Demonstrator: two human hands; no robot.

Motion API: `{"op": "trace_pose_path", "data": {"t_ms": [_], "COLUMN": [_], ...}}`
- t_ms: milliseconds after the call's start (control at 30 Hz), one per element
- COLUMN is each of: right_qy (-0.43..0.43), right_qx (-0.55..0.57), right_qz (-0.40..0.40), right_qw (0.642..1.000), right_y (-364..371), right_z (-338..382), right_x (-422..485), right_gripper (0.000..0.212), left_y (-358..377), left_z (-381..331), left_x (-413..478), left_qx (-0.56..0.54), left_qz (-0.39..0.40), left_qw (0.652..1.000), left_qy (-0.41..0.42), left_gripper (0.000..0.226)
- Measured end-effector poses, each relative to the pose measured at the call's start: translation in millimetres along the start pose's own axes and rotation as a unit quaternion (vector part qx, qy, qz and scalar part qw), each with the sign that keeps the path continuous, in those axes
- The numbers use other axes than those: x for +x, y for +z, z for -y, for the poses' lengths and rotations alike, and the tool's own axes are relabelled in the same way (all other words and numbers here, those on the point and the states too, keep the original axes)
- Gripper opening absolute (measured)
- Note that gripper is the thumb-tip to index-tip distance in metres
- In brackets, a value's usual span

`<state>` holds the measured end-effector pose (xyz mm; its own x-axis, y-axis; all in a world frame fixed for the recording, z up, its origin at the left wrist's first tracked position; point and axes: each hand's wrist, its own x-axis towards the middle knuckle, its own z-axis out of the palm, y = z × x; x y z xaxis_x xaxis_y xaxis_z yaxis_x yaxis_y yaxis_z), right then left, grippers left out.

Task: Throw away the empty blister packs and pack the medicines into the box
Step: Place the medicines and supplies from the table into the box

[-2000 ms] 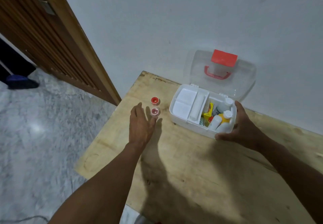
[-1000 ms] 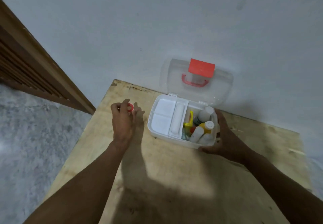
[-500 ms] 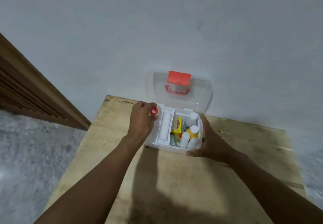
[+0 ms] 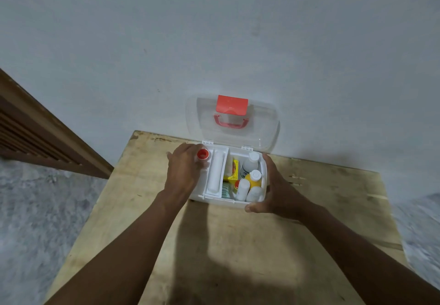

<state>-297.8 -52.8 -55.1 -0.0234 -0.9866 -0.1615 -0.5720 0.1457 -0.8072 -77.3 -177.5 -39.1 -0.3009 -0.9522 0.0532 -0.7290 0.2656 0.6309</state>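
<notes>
A white medicine box (image 4: pixel 214 197) stands open on the wooden table (image 4: pixel 238 245), its clear lid (image 4: pixel 262 124) with a red latch leaning against the wall. My left hand (image 4: pixel 184 171) is over the box's left compartments, holding a small red-capped vial (image 4: pixel 202 154). My right hand (image 4: pixel 276 190) grips the box's right side. The right compartment holds several white bottles (image 4: pixel 250 164), a yellow bottle (image 4: pixel 254 179) and a yellow packet (image 4: pixel 233 170). A long white tray section (image 4: pixel 215 172) fills the middle.
The table stands against a pale wall (image 4: pixel 214 43). A brown wooden door frame (image 4: pixel 35 126) runs along the left. Grey marbled floor (image 4: pixel 35 209) lies beside the table on both sides.
My left hand picked the red-capped vials up from the table and carried them right, over the box's left compartments. My right hand stayed on the box. The camera tilted.
</notes>
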Motion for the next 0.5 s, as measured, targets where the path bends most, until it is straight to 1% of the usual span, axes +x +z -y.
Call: {"op": "trace_pose_path", "data": {"t_ms": [67, 167, 233, 300, 500], "right_qy": [0.004, 0.006, 0.002, -0.009, -0.036], "right_qx": [0.0, 0.0, -0.003, -0.008, -0.012], "right_qz": [0.001, 0.0, -0.001, -0.003, -0.007], "right_qw": [1.0, 1.0, 1.0, 1.0, 0.999], "right_y": [0.5, 1.2, 0.9, 0.3, -1.1], "right_z": [-0.7, -1.7, -1.2, -0.3, 2.1], "right_x": [0.4, 0.8, 0.2, -0.3, -0.7], "right_gripper": [0.138, 0.137, 0.137, 0.133, 0.123], "left_y": [-0.9, -4.9, -6.6, -5.8, 4.3], "left_z": [5.0, 10.0, 8.8, 5.0, -2.9], "left_x": [-4.1, -16.8, -27.6, -35.1, -38.1], "left_qx": [-0.018, -0.042, -0.062, -0.074, -0.016], "left_qz": [-0.017, -0.046, -0.032, -0.008, 0.01], "left_qw": [1.0, 0.998, 0.996, 0.996, 0.999], "left_qy": [-0.004, 0.031, 0.057, 0.053, 0.037], "left_gripper": [0.041, 0.046, 0.051, 0.059, 0.063]}}
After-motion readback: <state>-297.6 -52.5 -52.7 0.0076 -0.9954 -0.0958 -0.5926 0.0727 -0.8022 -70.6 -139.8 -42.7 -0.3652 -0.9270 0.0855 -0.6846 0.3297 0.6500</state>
